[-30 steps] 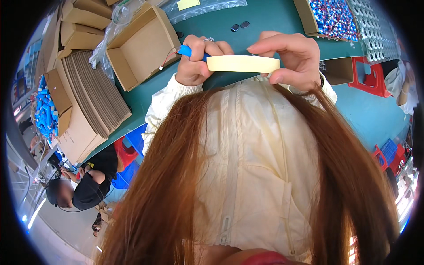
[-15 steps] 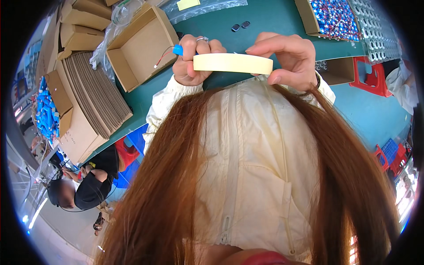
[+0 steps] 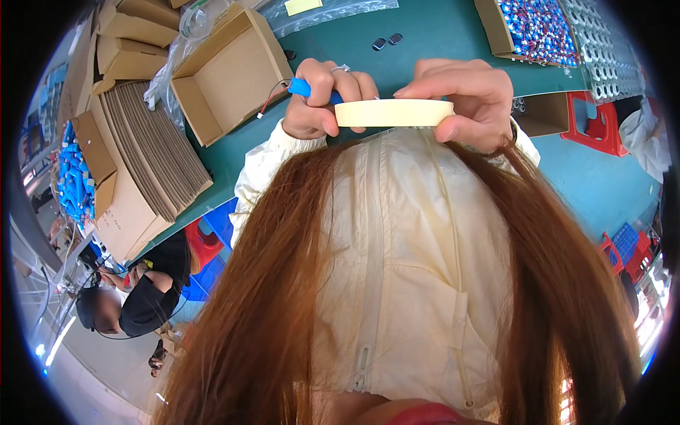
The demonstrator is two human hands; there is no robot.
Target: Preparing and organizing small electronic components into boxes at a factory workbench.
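Observation:
A roll of pale yellow tape [image 3: 394, 113] is held edge-on, its right end pinched between the thumb and fingers of my right hand [image 3: 473, 95]. My left hand [image 3: 319, 99] is closed around a blue wired battery [image 3: 300, 88], whose end pokes out past the fingers. A thin lead hangs from that battery and ends in a small white connector [image 3: 261, 115]. The left thumb meets the left end of the roll. Most of the battery and the far side of the roll are hidden.
An open cardboard box [image 3: 227, 81] lies left of my hands, beside stacked cardboard dividers [image 3: 145, 149]. Blue batteries [image 3: 74, 173] fill a box farther left. Two small dark oval pieces [image 3: 387, 42] lie on the green table [image 3: 446, 28]. At upper right is a box of wired parts [image 3: 535, 32].
The tape roll has shifted right and slightly down. My left hand has moved a little right with the battery, more of whose blue end now shows. My right hand has moved slightly right.

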